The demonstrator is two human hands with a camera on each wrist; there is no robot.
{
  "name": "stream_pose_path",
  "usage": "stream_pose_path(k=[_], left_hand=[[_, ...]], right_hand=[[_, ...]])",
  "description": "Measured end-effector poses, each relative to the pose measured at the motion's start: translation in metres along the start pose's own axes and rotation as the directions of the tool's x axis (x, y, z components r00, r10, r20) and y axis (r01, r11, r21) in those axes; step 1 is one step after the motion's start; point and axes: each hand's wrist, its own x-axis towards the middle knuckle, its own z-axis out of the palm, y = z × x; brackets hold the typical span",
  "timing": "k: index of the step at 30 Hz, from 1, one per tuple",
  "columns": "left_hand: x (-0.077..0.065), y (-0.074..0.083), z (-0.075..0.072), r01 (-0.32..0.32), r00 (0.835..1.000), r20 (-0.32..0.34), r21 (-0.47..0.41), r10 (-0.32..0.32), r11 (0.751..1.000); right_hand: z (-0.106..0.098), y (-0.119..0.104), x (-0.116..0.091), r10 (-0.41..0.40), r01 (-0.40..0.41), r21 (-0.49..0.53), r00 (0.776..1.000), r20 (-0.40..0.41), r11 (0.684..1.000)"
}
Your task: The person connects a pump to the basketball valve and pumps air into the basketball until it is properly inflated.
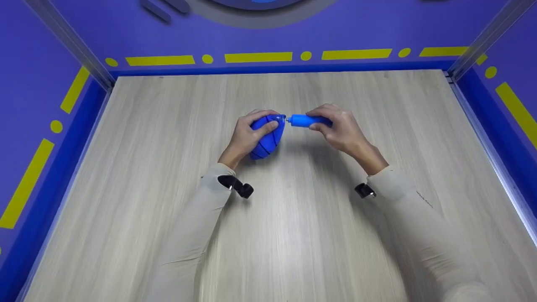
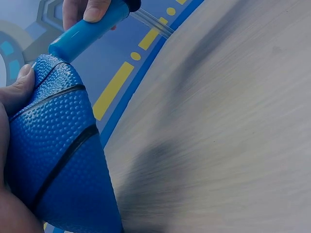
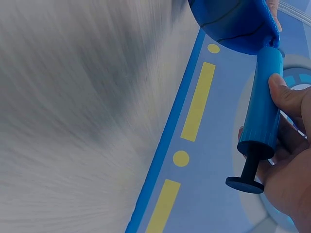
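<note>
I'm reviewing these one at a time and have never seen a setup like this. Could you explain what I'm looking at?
There is no robot: these are a person's two bare hands. The wide picture comes from a head-worn camera looking forward and down; the other two come from cameras on the left and right wrists. The left hand grips a pebbled blue ball with black lines, which looks collapsed. The right hand holds a blue pump, its black plunger partly out. The pump's tip meets the ball's edge; how far it goes in I cannot tell. Both are held above a wood-grain table, where shadows fall.
</note>
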Motion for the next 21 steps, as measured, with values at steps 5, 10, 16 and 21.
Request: stream_pose_path(k=[5,10,16,21], left_hand=[[-0.0005,-0.0002,0.0005,-0.002,1.000,0.007,0.007,0.002,1.000],[-0.0006,-0.0005,0.0012,0.001,1.000,0.011,0.009,-0.001,1.000],[-0.0006,-0.0008,0.0022,0.002,1.000,0.008,-0.003,-0.002,1.000],[-0.0005,-0.0015,0.0030,-0.004,1.000,0.004,-0.025,0.004,1.000]], right_hand=[[0.0011,-0.0026,0.0003,0.001,0.000,-0.004,1.000,0.003,1.000],[0.0023,-0.0038,0.0002,-0.005,0.005,0.002,1.000,-0.001,1.000],[0.0046,-0.0043,0.0010,-0.004,0.004,0.010,1.000,-0.003,1.000],[0.0067,-0.0042,0.0014,-0.001,0.001,0.023,1.000,-0.008,1.000]])
